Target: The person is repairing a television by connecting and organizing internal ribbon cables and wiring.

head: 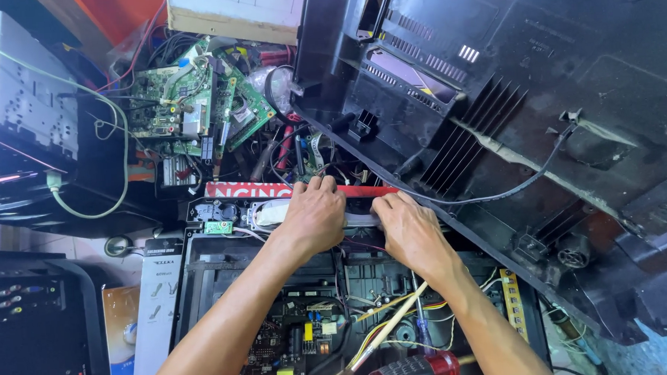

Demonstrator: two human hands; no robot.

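The thing under both hands is a grey elongated part (361, 218), seemingly a flat speaker or strip, at the upper edge of an opened black chassis (202, 268); most of it is hidden, so its exact form cannot be told. It lies just below a red printed strip (251, 189) and beside the lifted black back cover (541, 126), which tilts up on the right, one black cable (499, 195) trailing across it. Two hands are in view. The left hand (316, 214) lies palm down, fingers curled over the part's left portion, pressing or gripping it. The right hand (406, 225) mirrors it, fingers bent onto the right portion; whether either truly clasps it cannot be told. Both forearms reach up from the bottom edge. One red-handled screwdriver (413, 370) lies below on the chassis, and a cluster of green circuit boards (195, 103) sits beyond.
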